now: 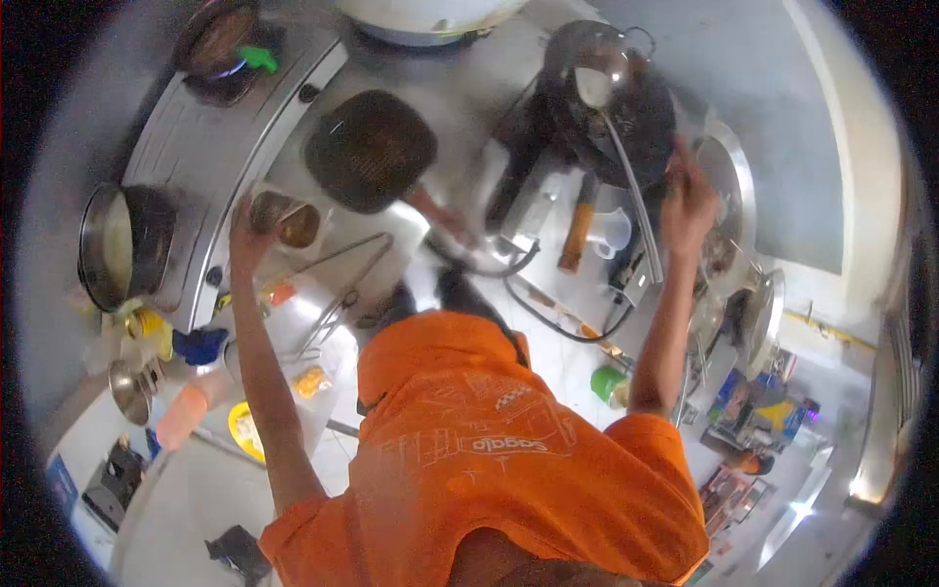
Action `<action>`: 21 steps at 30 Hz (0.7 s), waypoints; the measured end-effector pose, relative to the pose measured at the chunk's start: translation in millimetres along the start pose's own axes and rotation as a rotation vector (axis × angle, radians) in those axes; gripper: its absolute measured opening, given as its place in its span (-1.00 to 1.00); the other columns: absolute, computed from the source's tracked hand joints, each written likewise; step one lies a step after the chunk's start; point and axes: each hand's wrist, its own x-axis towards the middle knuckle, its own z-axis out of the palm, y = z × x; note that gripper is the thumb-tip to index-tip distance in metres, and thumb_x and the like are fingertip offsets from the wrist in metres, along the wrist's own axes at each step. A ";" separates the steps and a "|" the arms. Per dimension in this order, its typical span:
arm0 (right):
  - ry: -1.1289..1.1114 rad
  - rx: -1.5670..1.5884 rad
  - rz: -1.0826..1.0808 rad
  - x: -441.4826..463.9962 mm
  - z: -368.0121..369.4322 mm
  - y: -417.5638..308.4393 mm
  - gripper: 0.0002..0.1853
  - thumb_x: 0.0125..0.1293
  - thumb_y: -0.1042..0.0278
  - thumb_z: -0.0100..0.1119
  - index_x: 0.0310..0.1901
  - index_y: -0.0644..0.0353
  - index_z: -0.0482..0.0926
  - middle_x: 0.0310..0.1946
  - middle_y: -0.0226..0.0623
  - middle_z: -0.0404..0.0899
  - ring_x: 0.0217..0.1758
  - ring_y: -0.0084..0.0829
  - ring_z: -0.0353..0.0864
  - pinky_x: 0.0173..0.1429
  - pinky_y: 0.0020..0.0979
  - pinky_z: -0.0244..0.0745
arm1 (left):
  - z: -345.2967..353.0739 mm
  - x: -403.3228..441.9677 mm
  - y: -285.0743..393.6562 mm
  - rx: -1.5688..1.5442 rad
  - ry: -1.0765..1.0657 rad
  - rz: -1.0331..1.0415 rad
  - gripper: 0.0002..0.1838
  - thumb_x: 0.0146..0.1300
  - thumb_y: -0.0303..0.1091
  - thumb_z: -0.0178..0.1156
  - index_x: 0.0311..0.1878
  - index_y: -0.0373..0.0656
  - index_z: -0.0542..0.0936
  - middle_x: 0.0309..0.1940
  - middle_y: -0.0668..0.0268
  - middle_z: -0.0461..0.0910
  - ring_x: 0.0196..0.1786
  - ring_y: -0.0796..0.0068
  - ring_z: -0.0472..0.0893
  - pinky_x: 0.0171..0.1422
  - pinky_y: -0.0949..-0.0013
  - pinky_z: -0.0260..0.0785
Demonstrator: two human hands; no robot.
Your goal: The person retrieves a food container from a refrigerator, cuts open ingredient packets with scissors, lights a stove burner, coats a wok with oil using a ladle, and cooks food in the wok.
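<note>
On the left of the head view, my left hand (pixel 252 235) has its fingers curled against a small metal cup (pixel 268 211). Close beside that cup is a second small container (pixel 300 227) with brownish contents. At the right, my right hand (pixel 691 203) is beside the rim of a dark wok (pixel 621 117); one finger points up toward the rim, and blur hides the rest of its grip. A long-handled ladle (pixel 626 161) rests with its bowl in the wok, its handle passing just left of my right hand. Between my hands sits a dark square pan (pixel 372 152) with a handle.
A steel stove (pixel 210 166) with a lit burner runs along the left, carrying a pot (pixel 108 245). A large pale pot (pixel 430 15) stands at the top. Near the wok are a white mug (pixel 611 233) and a wooden handle (pixel 578 235). Round lids (pixel 729 181) line the right.
</note>
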 end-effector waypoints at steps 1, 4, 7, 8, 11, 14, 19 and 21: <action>0.080 -0.097 -0.045 8.7 -5.7 22.9 -0.63 0.33 0.43 0.05 0.16 0.04 0.55 -0.09 -0.05 0.65 -0.13 -0.31 0.66 0.02 -0.35 0.52 | 0.7 -1.3 -3.6 -0.042 -0.010 -0.033 -0.08 -0.07 -0.26 0.47 0.37 -0.27 0.25 0.27 -0.06 0.34 0.33 0.00 0.34 0.39 0.15 0.23; 0.124 -0.491 -0.193 30.5 17.5 128.9 -0.51 0.31 0.40 -0.01 0.28 -0.16 0.42 -0.25 0.01 0.66 -0.31 -0.11 0.68 -0.17 -0.19 0.57 | 2.1 -2.1 0.8 -0.208 0.002 -0.112 -0.08 -0.05 -0.34 0.45 0.39 -0.27 0.22 0.27 -0.05 0.33 0.31 0.06 0.36 0.38 0.19 0.25; -0.276 -0.864 -0.206 47.2 51.2 238.4 -0.45 0.29 0.39 -0.07 0.32 -0.26 0.33 -0.39 -0.10 0.64 -0.39 -0.07 0.67 -0.33 -0.04 0.55 | 2.0 -10.5 16.7 -0.354 0.025 -0.184 -0.10 -0.04 -0.40 0.44 0.39 -0.28 0.21 0.24 -0.01 0.34 0.28 0.12 0.39 0.33 0.23 0.29; -0.261 -0.856 -0.202 47.4 51.7 237.3 -0.46 0.28 0.39 -0.06 0.31 -0.25 0.34 -0.41 -0.11 0.63 -0.39 -0.08 0.67 -0.33 -0.06 0.55 | 1.4 -9.7 20.7 -0.395 0.039 -0.210 -0.10 -0.04 -0.41 0.43 0.39 -0.28 0.21 0.22 0.01 0.35 0.27 0.14 0.40 0.31 0.24 0.31; -0.179 -0.833 -0.224 50.7 28.9 208.4 -0.45 0.24 0.38 -0.01 0.29 -0.30 0.38 -0.44 -0.11 0.63 -0.41 -0.07 0.66 -0.36 -0.09 0.54 | 6.1 -13.1 16.4 -0.486 0.020 -0.204 -0.11 -0.04 -0.46 0.43 0.40 -0.28 0.21 0.18 0.06 0.37 0.22 0.18 0.43 0.24 0.24 0.36; -0.041 -0.739 -0.238 57.0 5.8 186.4 -0.46 0.20 0.35 0.08 0.25 -0.30 0.45 -0.51 -0.06 0.61 -0.47 -0.05 0.64 -0.38 -0.07 0.52 | 8.8 -14.3 13.2 0.015 0.098 -0.093 -0.10 -0.04 -0.46 0.43 0.39 -0.28 0.21 0.16 0.09 0.38 0.18 0.19 0.46 0.21 0.23 0.38; 0.165 -0.538 -0.198 56.8 -12.8 151.5 -0.58 0.31 0.32 0.04 0.19 -0.29 0.51 -0.55 -0.08 0.58 -0.49 -0.01 0.61 -0.42 -0.06 0.46 | 24.2 -20.7 -4.9 -0.276 0.129 -0.172 -0.08 -0.08 -0.39 0.46 0.38 -0.30 0.22 0.13 0.04 0.40 0.19 0.12 0.45 0.28 0.21 0.31; 0.186 -0.463 -0.153 57.2 -7.6 159.1 -0.60 0.34 0.30 0.01 0.18 -0.31 0.52 -0.55 -0.09 0.59 -0.49 -0.01 0.61 -0.42 -0.07 0.44 | 27.9 -21.9 -11.8 -0.230 0.138 -0.142 -0.07 -0.09 -0.37 0.47 0.38 -0.30 0.22 0.12 0.03 0.40 0.20 0.11 0.44 0.29 0.21 0.30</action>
